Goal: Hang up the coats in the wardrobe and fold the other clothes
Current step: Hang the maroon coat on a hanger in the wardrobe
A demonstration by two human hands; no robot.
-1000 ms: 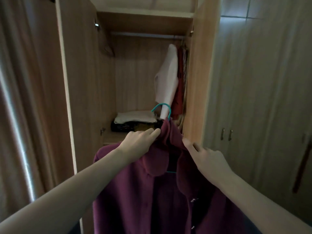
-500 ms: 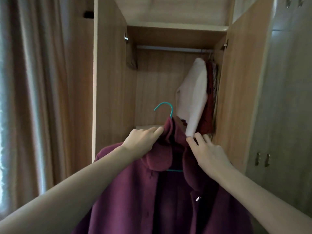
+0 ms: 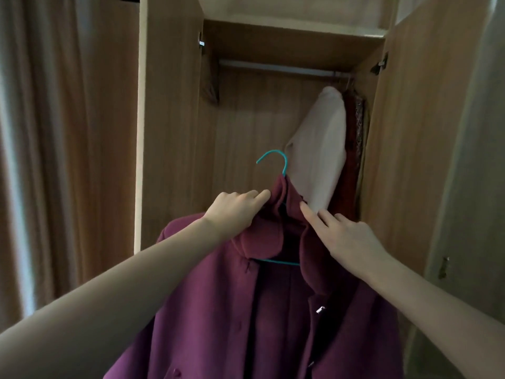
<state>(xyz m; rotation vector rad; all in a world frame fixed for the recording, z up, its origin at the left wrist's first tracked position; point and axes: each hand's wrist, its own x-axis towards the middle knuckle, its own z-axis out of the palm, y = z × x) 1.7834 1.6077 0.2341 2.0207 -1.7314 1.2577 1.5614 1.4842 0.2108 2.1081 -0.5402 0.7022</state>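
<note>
A maroon coat (image 3: 224, 310) hangs on a teal hanger (image 3: 284, 165) that I hold up in front of the open wardrobe. My left hand (image 3: 235, 212) grips the coat's collar just left of the hanger's neck. On the right side of the collar, my right hand (image 3: 344, 236) holds the cloth with its thumb underneath and fingers stretched along it. The hanger's hook points left and sits well below the metal rail (image 3: 276, 67). A white garment (image 3: 319, 151) and red clothes (image 3: 352, 160) hang at the rail's right end.
The wardrobe's left door (image 3: 169, 119) and right door (image 3: 410, 132) stand open on either side. Curtains (image 3: 54, 160) hang at the far left. The rail's left and middle stretch carries no hangers. A shelf board (image 3: 295, 28) runs above the rail.
Both hands have lifted the coat and hanger higher and closer to the wardrobe opening. My view has tilted up, so the folded clothes on the lower shelf have dropped out of sight.
</note>
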